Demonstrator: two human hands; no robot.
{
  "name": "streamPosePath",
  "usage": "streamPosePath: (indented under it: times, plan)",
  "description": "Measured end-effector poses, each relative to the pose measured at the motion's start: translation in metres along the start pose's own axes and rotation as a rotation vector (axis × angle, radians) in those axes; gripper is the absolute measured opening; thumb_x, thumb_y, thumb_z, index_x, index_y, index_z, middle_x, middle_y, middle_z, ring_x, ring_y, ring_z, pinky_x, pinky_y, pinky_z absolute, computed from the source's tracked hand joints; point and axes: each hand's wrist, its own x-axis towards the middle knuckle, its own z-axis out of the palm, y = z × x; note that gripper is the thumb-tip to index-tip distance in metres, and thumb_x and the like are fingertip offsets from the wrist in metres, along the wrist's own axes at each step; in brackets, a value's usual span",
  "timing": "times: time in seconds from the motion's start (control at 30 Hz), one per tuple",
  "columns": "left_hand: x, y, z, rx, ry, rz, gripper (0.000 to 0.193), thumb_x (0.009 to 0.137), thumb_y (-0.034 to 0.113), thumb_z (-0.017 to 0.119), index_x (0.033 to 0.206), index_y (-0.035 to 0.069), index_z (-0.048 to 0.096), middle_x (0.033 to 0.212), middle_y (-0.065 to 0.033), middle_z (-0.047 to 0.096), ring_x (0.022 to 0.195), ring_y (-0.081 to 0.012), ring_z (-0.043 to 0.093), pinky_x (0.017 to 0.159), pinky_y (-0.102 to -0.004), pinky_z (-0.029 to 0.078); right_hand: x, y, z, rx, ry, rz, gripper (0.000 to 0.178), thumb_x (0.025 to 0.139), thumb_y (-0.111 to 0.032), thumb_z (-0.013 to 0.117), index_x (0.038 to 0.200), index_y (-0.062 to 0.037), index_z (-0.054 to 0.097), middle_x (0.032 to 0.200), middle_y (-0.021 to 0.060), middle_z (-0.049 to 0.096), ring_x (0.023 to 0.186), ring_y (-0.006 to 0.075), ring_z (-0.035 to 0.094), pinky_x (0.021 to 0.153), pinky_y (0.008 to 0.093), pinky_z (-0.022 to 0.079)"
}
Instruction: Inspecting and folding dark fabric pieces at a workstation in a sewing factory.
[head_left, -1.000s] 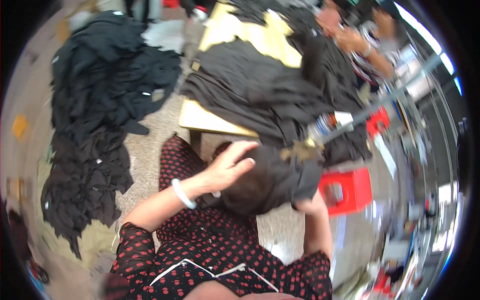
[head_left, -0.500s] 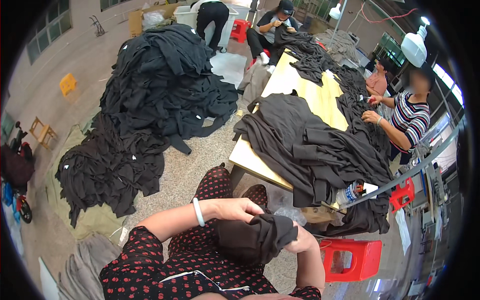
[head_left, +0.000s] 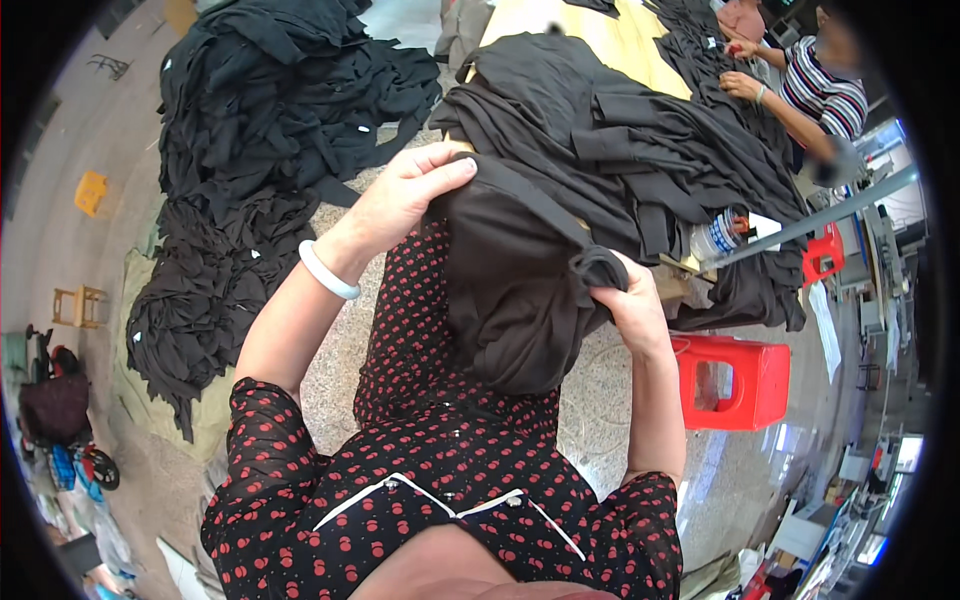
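I held the dark brown, soft knit garment (head_left: pixel 515 290) up over my lap between both hands, my left hand (head_left: pixel 405 195) pinching its top edge and my right hand (head_left: pixel 625 300) clenched on a bunched fold, each grip closed on cloth, apparently so the piece hung free and I could look it over. Beyond it the yellowish worktop (head_left: pixel 625 45) carried a spread stack of black garments (head_left: pixel 640 150) within reach, and the bigger heap of black cloth (head_left: pixel 270 130) lay on the floor, farther to my left.

Speckled stone floor (head_left: pixel 610 390), red plastic stool (head_left: pixel 738 382), yellow-topped worktable (head_left: pixel 625 45).
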Motion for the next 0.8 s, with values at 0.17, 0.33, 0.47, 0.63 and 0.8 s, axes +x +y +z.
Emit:
streamPosePath:
  times: [0.17,0.33,0.47,0.63,0.8]
  plan:
    - [0.008,0.000,-0.008,-0.141,0.003,-0.122,0.016,0.086,0.014,0.053,0.095,0.003,0.059,0.087,0.0004,0.061,0.075,-0.0047,0.055,0.071,-0.0192,0.044,0.000,0.001,-0.001,-0.621,0.207,-0.305,0.027,0.069,0.003,0.058,0.096,0.0000,0.060,0.092,0.0092,0.061,0.088,0.0193,0.058,0.079,0.0268,0.043]
    - [0.013,-0.006,-0.009,-0.109,0.050,-0.190,0.013,0.084,0.015,0.057,0.091,0.004,0.059,0.084,0.0017,0.060,0.073,-0.0042,0.055,0.069,-0.0187,0.043,-0.006,0.008,-0.002,-0.735,0.215,-0.278,0.029,0.069,0.000,0.063,0.097,-0.0005,0.059,0.089,0.0112,0.060,0.083,0.0222,0.059,0.074,0.0279,0.044]
    - [0.015,-0.008,-0.005,-0.089,0.058,-0.220,0.014,0.082,0.017,0.059,0.087,0.004,0.059,0.082,0.0014,0.059,0.073,-0.0048,0.054,0.069,-0.0196,0.043,-0.011,0.010,-0.004,-0.691,-0.015,-0.098,0.031,0.071,-0.006,0.064,0.101,-0.0005,0.057,0.091,0.0110,0.061,0.083,0.0206,0.059,0.073,0.0278,0.044]
    - [0.017,-0.007,0.002,0.023,-0.034,-0.270,0.018,0.082,0.018,0.058,0.091,0.002,0.061,0.085,0.0000,0.061,0.077,-0.0057,0.055,0.072,-0.0203,0.043,-0.004,0.012,-0.003,-0.711,-0.260,-0.034,0.051,0.073,-0.027,0.066,0.115,-0.0026,0.050,0.110,0.0113,0.055,0.101,0.0196,0.052,0.084,0.0326,0.040]
    - [0.020,-0.006,0.016,0.084,-0.169,-0.236,0.016,0.083,0.018,0.058,0.087,0.003,0.060,0.082,0.0012,0.060,0.073,-0.0048,0.054,0.068,-0.0194,0.043,0.040,0.023,0.025,-0.066,-0.162,-0.121,0.052,0.080,-0.022,0.060,0.124,-0.0007,0.042,0.122,0.0113,0.046,0.112,0.0199,0.045,0.094,0.0326,0.035]
